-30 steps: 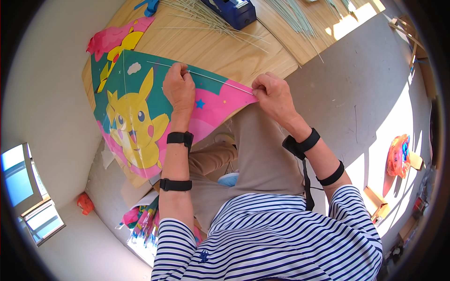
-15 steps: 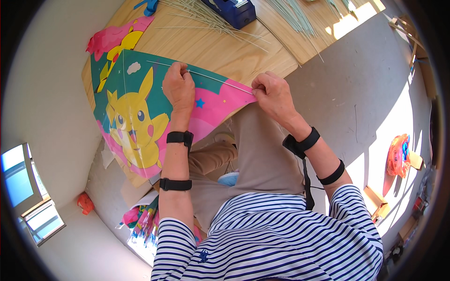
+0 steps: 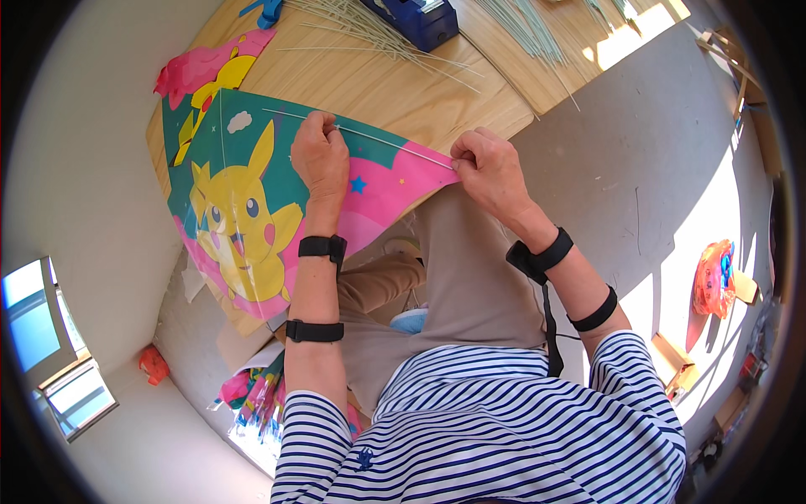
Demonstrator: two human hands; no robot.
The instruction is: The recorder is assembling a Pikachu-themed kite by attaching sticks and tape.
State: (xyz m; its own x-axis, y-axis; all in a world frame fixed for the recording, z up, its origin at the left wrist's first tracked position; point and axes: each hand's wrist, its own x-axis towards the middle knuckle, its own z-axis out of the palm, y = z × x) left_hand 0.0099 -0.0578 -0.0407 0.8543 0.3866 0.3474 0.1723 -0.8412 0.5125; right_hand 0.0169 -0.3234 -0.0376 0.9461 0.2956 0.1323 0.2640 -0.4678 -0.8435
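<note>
A kite sail (image 3: 357, 206) in green and pink, printed with a yellow cartoon creature, lies over the table edge and my lap. Along its upper right edge runs a thin white rod (image 3: 395, 144). My left hand (image 3: 321, 168) is closed in a pinch on the rod near its middle, knuckles up, resting on the sail. At the sail's pointed right corner, my right hand (image 3: 491, 175) pinches the corner together with the rod's end. Its fingertips partly hide how the rod meets the corner.
The wooden table (image 3: 336, 80) holds loose thin rods (image 3: 361, 34), a dark blue tape dispenser (image 3: 424, 25), a blue clip (image 3: 269, 13) and another pink-and-yellow sail (image 3: 201, 71). More pale rods (image 3: 525, 34) lie at the far right. An orange bag (image 3: 714, 281) sits on the floor.
</note>
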